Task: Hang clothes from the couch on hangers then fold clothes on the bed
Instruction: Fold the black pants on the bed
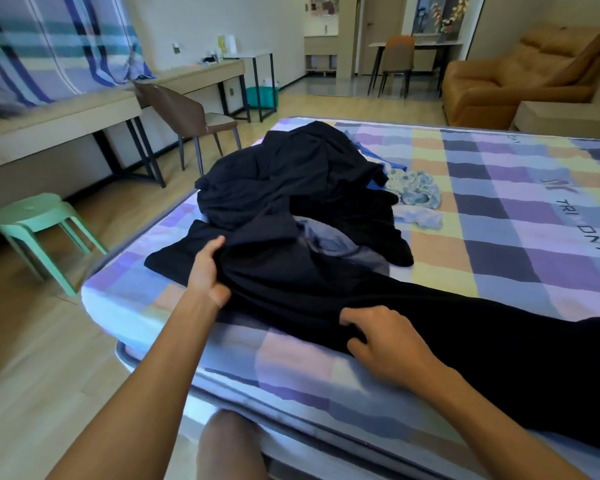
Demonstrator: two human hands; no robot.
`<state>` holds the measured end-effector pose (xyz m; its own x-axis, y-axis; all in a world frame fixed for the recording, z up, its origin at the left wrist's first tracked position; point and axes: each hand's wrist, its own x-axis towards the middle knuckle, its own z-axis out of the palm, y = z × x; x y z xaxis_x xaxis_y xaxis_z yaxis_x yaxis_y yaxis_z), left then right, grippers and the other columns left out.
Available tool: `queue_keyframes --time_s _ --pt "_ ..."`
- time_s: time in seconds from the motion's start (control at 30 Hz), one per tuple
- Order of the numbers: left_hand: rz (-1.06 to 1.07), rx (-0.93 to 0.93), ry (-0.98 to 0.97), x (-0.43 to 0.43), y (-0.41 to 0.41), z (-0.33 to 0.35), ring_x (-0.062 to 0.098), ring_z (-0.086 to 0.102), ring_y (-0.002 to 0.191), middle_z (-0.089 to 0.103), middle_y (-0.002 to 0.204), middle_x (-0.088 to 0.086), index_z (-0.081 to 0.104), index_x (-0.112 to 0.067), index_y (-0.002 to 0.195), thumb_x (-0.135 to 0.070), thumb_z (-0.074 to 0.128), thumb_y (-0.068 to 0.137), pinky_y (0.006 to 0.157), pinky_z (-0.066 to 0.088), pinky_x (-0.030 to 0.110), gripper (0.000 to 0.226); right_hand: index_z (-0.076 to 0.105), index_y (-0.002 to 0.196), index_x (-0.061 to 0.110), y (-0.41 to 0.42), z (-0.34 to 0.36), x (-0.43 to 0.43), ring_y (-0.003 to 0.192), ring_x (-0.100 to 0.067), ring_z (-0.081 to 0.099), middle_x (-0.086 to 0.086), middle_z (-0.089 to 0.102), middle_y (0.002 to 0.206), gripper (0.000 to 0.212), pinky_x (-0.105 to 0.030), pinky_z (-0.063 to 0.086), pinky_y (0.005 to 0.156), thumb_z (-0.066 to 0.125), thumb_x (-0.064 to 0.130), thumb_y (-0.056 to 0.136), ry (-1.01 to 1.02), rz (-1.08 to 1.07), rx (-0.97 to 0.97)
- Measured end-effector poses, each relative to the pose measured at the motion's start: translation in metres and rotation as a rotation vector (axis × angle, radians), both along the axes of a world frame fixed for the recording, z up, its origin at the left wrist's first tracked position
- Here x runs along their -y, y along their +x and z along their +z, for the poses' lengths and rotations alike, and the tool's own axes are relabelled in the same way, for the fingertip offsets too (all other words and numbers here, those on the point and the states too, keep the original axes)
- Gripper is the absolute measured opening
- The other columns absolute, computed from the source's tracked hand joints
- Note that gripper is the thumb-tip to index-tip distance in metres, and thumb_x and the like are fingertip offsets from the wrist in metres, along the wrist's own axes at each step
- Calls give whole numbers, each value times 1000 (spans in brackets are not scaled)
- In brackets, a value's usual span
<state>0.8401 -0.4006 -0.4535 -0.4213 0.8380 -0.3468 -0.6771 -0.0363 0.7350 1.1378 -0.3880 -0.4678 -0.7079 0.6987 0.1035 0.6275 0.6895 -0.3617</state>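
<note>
I stand at the near edge of the bed (465, 237), whose mattress cover is a pastel check of lilac, blue, yellow and peach. A long black fabric garment (291, 289) lies spread across that cover in front of me, running from the left side toward the lower right corner.

My left hand (207, 271) grips its left part, with my thumb on top and my fingers tucked under a bunched fold. My right hand (385, 341) holds the near edge of the same garment, knuckles up, with my fingers curled into the cloth. Both hands are closed on the fabric, well apart from each other.

Behind the garment and touching it sits a rumpled heap of dark navy clothes (284, 174), in the left middle of the bed. A piece of grey-blue cloth (329, 242) shows between the heap and the garment I hold. Just right of the heap lies a crumpled light-blue floral garment (416, 190), with a small pale blue cloth (420, 218) beside it.

On the wooden floor to the left of the bed stands a mint-green plastic stool (39, 216). Farther back, a brown chair (187, 116) with dark metal legs stands at a beige desk (59, 116). The tan leather couch (520, 74) sits beyond the far right side of the bed — I see no clothes on the part in view.
</note>
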Motion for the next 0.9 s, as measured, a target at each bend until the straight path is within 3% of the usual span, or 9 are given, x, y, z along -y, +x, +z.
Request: queue_keyframes --time_s 0.13,0.3,0.43,0.5,0.6,0.67,0.73,0.8,0.9 --pt "-303 -534 -329 8 -31 -13 34 73 99 74 112 20 74 -4 111 -17 83 75 97 56 45 39 41 82 25 9 -8 -1 68 -25 50 1 53 72 16 -39 41 60 56 21 80 -30 -40 61" --pt "-347 -1634 -688 -5 -34 -14 33 63 112 61 123 2 48 -24 132 -34 84 71 90 53 42 72 45 85 29 7 -7 -1 75 -25 54 3 56 76 14 -38 38 61 57 24 83 -32 -63 84" --pt "-191 -2060 -534 -20 -12 -18 42 62 101 57 122 8 44 -22 130 -17 61 85 74 48 46 49 47 86 32 3 -13 0 77 -23 58 5 57 76 13 -36 40 60 57 25 84 -26 -104 66" --pt "-179 -1794 -460 -29 -17 -21 41 63 102 65 115 9 57 -20 121 -13 51 84 80 51 47 38 47 87 31 3 -14 0 75 -21 57 4 58 77 11 -37 43 62 57 27 84 -25 -115 64" --pt "-41 -742 -206 -42 -27 -2 35 68 107 72 114 14 70 -10 111 -12 47 89 92 57 46 32 47 91 32 4 -13 -1 74 -20 56 5 57 78 13 -35 40 61 58 31 87 -27 -107 72" --pt "53 -293 -39 -47 -40 20 30 71 104 74 115 14 69 -8 118 -25 48 102 81 61 40 31 47 96 35 5 -11 -1 78 -21 58 6 58 81 16 -36 42 63 61 33 89 -25 -105 76" --pt "108 -116 102 -48 -63 39 27 72 102 75 114 13 67 -10 122 -49 45 104 74 61 37 48 49 102 36 5 -9 0 83 -22 61 9 58 82 19 -34 41 62 63 32 89 -14 -109 60" --pt "159 -93 151 -47 -91 49 29 71 106 74 116 14 65 -10 124 -67 45 96 85 60 40 67 52 111 39 4 -7 3 86 -20 63 13 55 82 27 -32 37 62 64 29 89 0 -111 63" --pt "265 -97 -31 -46 -145 16 28 73 103 74 115 12 66 -13 128 -68 59 88 81 61 42 68 55 126 41 2 -7 6 93 -19 66 12 60 86 42 -31 39 66 63 27 87 23 -127 92"
